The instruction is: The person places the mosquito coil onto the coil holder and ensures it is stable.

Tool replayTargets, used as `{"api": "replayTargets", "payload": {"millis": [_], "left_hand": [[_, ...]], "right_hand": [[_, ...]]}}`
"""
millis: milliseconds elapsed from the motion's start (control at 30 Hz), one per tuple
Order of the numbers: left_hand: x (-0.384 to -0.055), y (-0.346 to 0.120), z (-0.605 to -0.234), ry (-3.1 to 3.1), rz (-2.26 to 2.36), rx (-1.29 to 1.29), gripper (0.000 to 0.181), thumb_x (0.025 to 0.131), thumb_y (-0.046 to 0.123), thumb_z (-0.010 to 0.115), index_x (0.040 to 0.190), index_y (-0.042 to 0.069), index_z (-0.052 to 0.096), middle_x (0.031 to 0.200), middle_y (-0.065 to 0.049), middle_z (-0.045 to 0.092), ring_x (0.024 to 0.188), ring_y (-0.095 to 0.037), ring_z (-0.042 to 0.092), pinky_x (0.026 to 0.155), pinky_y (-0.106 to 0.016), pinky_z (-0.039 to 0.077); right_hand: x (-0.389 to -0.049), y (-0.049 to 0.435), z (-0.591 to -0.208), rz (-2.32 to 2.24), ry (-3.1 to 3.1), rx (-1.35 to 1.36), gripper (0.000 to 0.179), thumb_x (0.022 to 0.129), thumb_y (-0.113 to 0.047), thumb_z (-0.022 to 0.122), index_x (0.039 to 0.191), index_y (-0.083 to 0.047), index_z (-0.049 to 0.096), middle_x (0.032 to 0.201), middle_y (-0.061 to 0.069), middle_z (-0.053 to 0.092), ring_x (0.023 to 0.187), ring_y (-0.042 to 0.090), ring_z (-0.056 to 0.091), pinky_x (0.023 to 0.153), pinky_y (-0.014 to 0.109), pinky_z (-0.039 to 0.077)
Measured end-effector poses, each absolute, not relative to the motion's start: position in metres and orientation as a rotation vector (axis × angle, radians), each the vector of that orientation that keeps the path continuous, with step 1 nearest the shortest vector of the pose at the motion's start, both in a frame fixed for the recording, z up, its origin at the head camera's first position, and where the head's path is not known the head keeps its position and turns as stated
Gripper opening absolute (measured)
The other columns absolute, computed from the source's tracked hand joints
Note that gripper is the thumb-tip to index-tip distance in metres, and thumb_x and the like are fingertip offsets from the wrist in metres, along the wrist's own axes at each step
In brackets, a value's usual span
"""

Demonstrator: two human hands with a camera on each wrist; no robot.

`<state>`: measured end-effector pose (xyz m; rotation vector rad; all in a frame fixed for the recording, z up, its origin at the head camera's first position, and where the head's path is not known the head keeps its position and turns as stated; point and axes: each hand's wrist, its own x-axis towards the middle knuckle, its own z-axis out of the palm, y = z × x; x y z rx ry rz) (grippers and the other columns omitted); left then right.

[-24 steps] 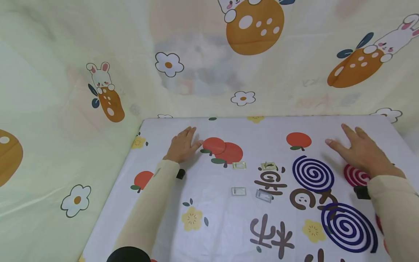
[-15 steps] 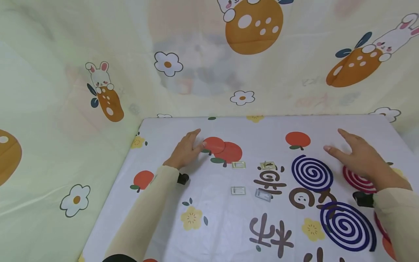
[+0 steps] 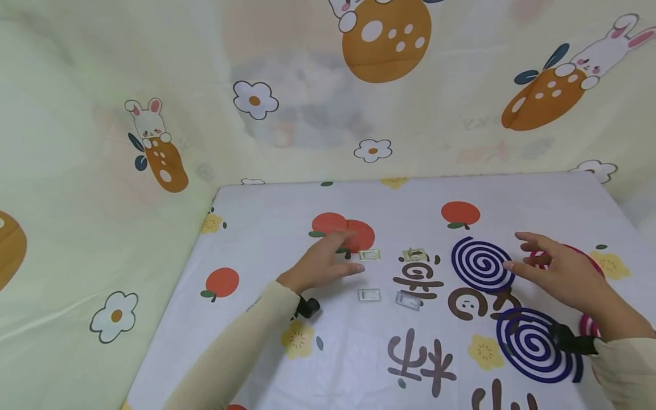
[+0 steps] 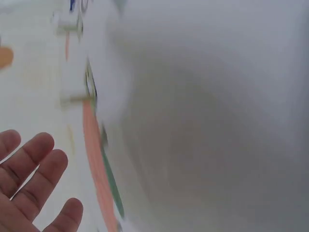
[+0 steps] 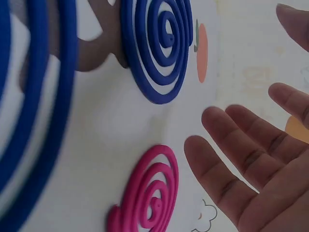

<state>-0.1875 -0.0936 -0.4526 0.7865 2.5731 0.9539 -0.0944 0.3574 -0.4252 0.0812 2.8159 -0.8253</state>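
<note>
In the head view my left hand hovers with fingers spread just left of the small metal stands. The nearest is a gold-toned stand; another gold one lies to its right. Below them are two silvery stands, one straight and one tilted. My right hand holds nothing, its thumb tip overlapping the edge of a blue mosquito coil. A second blue coil lies nearer to me. Beneath the right hand is a pink-red coil, partly hidden in the head view.
Another red coil shows partly beside the right wrist. The white tablecloth is printed with fruit, flowers and brown lettering. Patterned curtains rise behind and at the left of the table. Black wrist cameras sit under both wrists.
Both hands have drawn back from the far side toward me. The left has also moved right, close to the metal stands. The coils and stands stay put; the head view has shifted slightly.
</note>
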Motion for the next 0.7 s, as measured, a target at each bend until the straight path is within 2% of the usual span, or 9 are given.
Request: {"api": "replayTargets", "payload": {"millis": [133, 267, 367, 433, 500, 633, 700], "left_hand": [[-0.174, -0.077, -0.449, 2.548, 0.927, 0.917, 0.076, 0.09, 0.042, 0.082, 0.15, 0.008, 0.052, 0.141, -0.007, 0.062, 0.127, -0.023, 0.058, 0.109, -0.04, 0.048], [-0.165, -0.061, -0.45, 2.541, 0.87, 1.032, 0.071, 0.088, 0.038, 0.086, 0.147, 0.01, 0.058, 0.135, -0.005, 0.067, 0.124, -0.019, 0.061, 0.105, -0.031, 0.049], [-0.162, -0.051, -0.453, 2.568, 0.758, 1.149, 0.063, 0.087, 0.037, 0.087, 0.14, 0.011, 0.065, 0.126, -0.003, 0.071, 0.116, -0.017, 0.064, 0.1, -0.025, 0.049], [-0.161, -0.044, -0.456, 2.598, 0.67, 1.24, 0.056, 0.086, 0.037, 0.087, 0.133, 0.011, 0.07, 0.119, -0.001, 0.073, 0.108, -0.015, 0.065, 0.095, -0.023, 0.048], [-0.161, -0.039, -0.457, 2.626, 0.586, 1.302, 0.05, 0.086, 0.038, 0.087, 0.128, 0.013, 0.074, 0.114, 0.002, 0.074, 0.102, -0.012, 0.064, 0.092, -0.025, 0.048], [-0.16, -0.031, -0.46, 2.661, 0.443, 1.327, 0.045, 0.086, 0.041, 0.086, 0.124, 0.02, 0.077, 0.11, 0.008, 0.075, 0.1, -0.006, 0.064, 0.1, -0.032, 0.044], [-0.159, -0.027, -0.461, 2.665, 0.374, 1.315, 0.043, 0.086, 0.043, 0.086, 0.123, 0.022, 0.077, 0.109, 0.011, 0.074, 0.101, -0.005, 0.063, 0.11, -0.039, 0.04]], "right_hand": [[-0.084, 0.357, -0.428, -0.865, 2.809, 0.071, 0.086, 0.099, -0.05, 0.068, 0.156, 0.005, 0.036, 0.136, 0.04, 0.051, 0.115, 0.057, 0.054, 0.081, 0.06, 0.059], [-0.074, 0.358, -0.433, -0.881, 2.816, 0.081, 0.08, 0.097, -0.045, 0.074, 0.149, 0.008, 0.046, 0.128, 0.038, 0.059, 0.107, 0.05, 0.06, 0.077, 0.05, 0.062], [-0.068, 0.361, -0.437, -0.871, 2.814, 0.091, 0.075, 0.094, -0.042, 0.077, 0.144, 0.009, 0.051, 0.117, 0.031, 0.066, 0.099, 0.042, 0.064, 0.069, 0.033, 0.06], [-0.065, 0.362, -0.439, -0.855, 2.808, 0.088, 0.071, 0.093, -0.039, 0.08, 0.14, 0.009, 0.055, 0.11, 0.025, 0.07, 0.095, 0.037, 0.065, 0.066, 0.027, 0.057], [-0.063, 0.364, -0.44, -0.837, 2.792, 0.08, 0.067, 0.092, -0.037, 0.081, 0.135, 0.009, 0.058, 0.103, 0.019, 0.071, 0.092, 0.034, 0.066, 0.066, 0.027, 0.055], [-0.058, 0.369, -0.442, -0.792, 2.759, 0.05, 0.058, 0.09, -0.034, 0.082, 0.127, 0.008, 0.064, 0.094, 0.009, 0.07, 0.087, 0.027, 0.065, 0.067, 0.03, 0.055], [-0.055, 0.371, -0.443, -0.776, 2.751, 0.04, 0.055, 0.09, -0.032, 0.083, 0.124, 0.008, 0.066, 0.092, 0.006, 0.069, 0.086, 0.026, 0.064, 0.068, 0.03, 0.054]]}}
